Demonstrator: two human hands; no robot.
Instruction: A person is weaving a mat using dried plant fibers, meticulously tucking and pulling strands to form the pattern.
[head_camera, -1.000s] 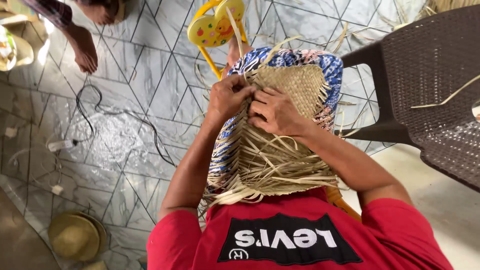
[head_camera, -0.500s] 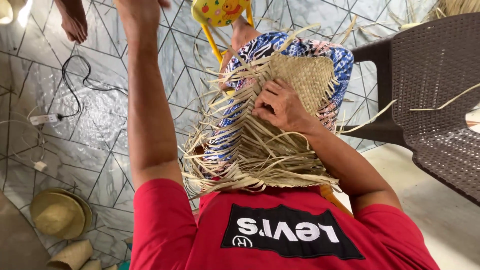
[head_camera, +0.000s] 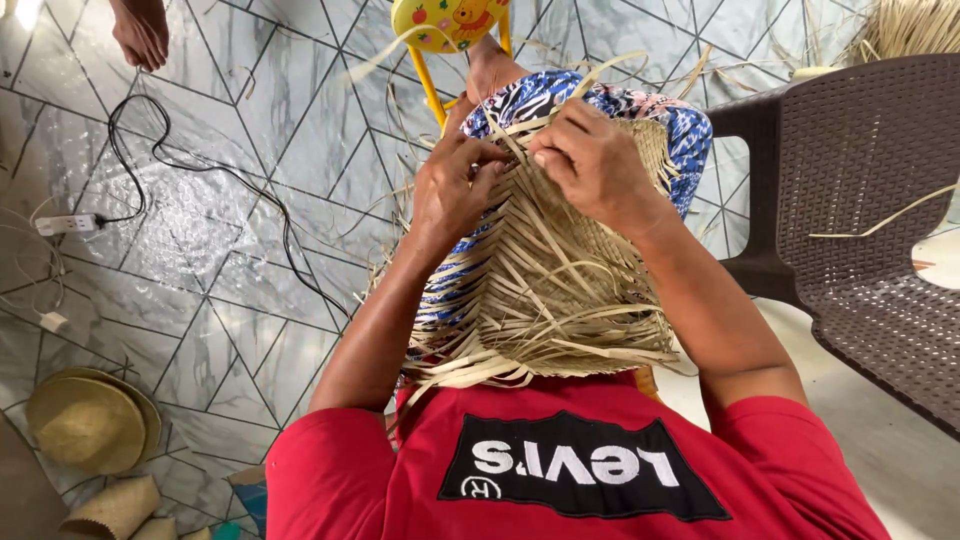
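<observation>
A half-woven straw mat (head_camera: 560, 280) with many loose pale strips lies on my lap, over a blue patterned cloth (head_camera: 620, 105). My left hand (head_camera: 455, 185) pinches strips at the mat's upper left edge. My right hand (head_camera: 595, 160) presses and grips strips at the woven upper part, close beside the left. Loose strip ends fan out toward my red shirt (head_camera: 570, 470).
A dark brown plastic chair (head_camera: 860, 220) stands at the right. A yellow child's stool (head_camera: 450, 30) is ahead. A black cable (head_camera: 210, 170) and white power strip (head_camera: 65, 224) lie on the tiled floor. Finished straw hats (head_camera: 85, 420) sit bottom left. Another person's foot (head_camera: 140, 35) is top left.
My left arm, stretched out forward half a second ago, has come back to the mat and gripped strips beside my right hand. The view has shifted slightly.
</observation>
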